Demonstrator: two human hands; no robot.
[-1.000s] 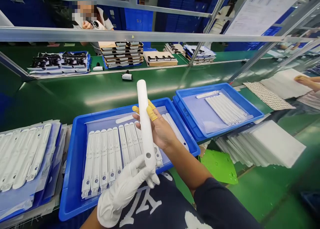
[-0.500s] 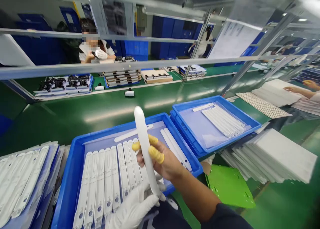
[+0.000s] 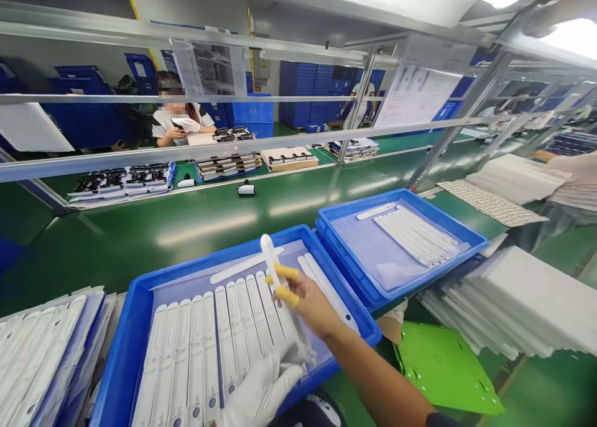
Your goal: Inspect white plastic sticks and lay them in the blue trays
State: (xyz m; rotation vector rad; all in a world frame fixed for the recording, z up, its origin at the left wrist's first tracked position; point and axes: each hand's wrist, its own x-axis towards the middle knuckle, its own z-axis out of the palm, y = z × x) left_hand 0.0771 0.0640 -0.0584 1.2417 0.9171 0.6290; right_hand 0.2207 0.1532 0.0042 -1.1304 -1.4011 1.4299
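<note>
Both my hands hold one long white plastic strip over the near blue tray. My left hand, in a white glove, grips the strip's lower end at the tray's front edge. My right hand, bare with yellow finger cots, is closed round the strip's middle. The strip points away from me, low above a row of several white strips that lie side by side in the tray.
A second blue tray with more white strips stands to the right. Stacked white sheets and a green plate lie at right. More strips in clear bags are at left. A green conveyor belt runs behind; a person sits across it.
The strip has come down from upright in front of me to low over the tray, both hands moving with it. The camera has tilted up.
</note>
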